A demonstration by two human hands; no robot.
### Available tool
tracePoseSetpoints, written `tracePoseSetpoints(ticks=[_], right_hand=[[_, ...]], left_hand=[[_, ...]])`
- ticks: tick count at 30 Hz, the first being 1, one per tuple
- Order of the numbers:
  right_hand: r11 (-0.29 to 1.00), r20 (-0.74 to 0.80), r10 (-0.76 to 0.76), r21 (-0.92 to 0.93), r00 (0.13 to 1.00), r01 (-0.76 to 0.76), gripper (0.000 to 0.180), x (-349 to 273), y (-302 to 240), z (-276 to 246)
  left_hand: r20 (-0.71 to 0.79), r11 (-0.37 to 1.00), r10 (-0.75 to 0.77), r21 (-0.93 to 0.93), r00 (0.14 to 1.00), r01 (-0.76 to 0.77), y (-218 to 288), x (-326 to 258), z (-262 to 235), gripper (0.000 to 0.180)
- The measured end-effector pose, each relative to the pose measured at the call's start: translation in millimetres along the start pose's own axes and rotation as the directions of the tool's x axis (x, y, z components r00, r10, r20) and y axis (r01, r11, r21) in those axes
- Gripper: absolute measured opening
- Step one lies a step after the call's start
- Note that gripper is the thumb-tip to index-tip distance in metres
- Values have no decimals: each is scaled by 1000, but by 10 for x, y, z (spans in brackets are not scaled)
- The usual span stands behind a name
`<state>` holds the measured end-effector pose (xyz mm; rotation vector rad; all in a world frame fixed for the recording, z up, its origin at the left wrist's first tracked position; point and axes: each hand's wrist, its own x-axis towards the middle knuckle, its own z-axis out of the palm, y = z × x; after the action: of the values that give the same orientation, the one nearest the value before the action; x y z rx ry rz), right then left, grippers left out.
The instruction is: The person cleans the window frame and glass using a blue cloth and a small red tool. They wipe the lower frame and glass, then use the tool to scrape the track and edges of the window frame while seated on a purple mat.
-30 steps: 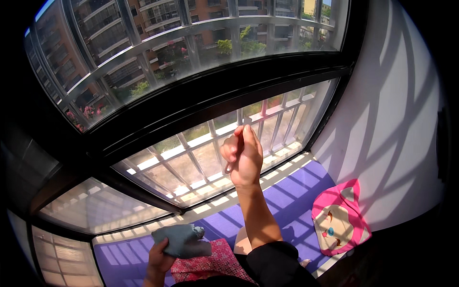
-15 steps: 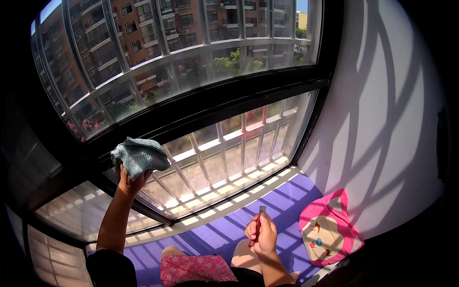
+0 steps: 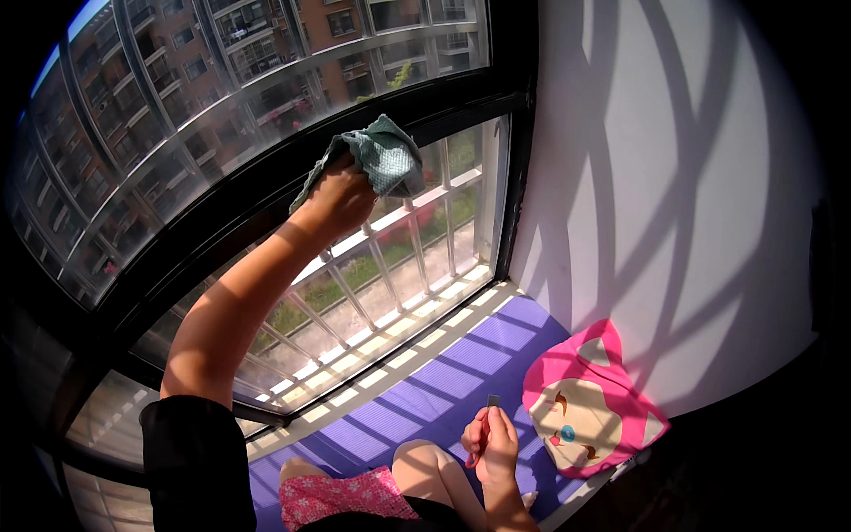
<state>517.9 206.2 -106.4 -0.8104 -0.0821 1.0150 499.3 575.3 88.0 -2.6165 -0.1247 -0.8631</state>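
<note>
At the dark horizontal window frame bar [image 3: 266, 208], high in the head view: crumpled grey-green woven cleaning cloth [image 3: 377, 160] sits bunched over the fingers of the left hand [image 3: 341, 195]. Left hand is closed around the cloth, gripping it from below and behind; the cloth's bulk projects up and to the right of the knuckles, against the glass just above the bar. Left forearm is raised and stretched up and rightward from a black sleeve [image 3: 195, 461].

Cloth: matte, fine grid texture, folded into a loose wad; one thin edge trails down-left along the back of the hand.

Right hand [image 3: 492, 439] is low, well apart from the cloth, over the bare knee. Fingers are curled together, pinching a small dark flat rectangular tool [image 3: 493, 402] that stands upright out of the fingertips; a sliver of red shows at the palm side. What the red part is cannot be told.

Surroundings: white metal window grille [image 3: 390, 266] outside the lower pane; purple ribbed mat [image 3: 443, 381] on the sill floor; pink cat-face cushion [image 3: 585, 412] just right of the right hand, against the white wall [image 3: 674, 195]; pink patterned shorts [image 3: 341, 496] at the lower edge.
</note>
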Motion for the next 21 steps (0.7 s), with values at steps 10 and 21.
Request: tracePoseSetpoints(ticks=[10, 21], right_hand=[[999, -81, -10, -35, 997, 7, 27, 76, -22, -334], [984, 85, 153, -102, 985, -144, 27, 489, 28, 245]], left_hand=[[50, 942, 21, 334, 999, -37, 13, -1089, -780, 36], [122, 965, 190, 162, 974, -209, -14, 285, 236, 27]])
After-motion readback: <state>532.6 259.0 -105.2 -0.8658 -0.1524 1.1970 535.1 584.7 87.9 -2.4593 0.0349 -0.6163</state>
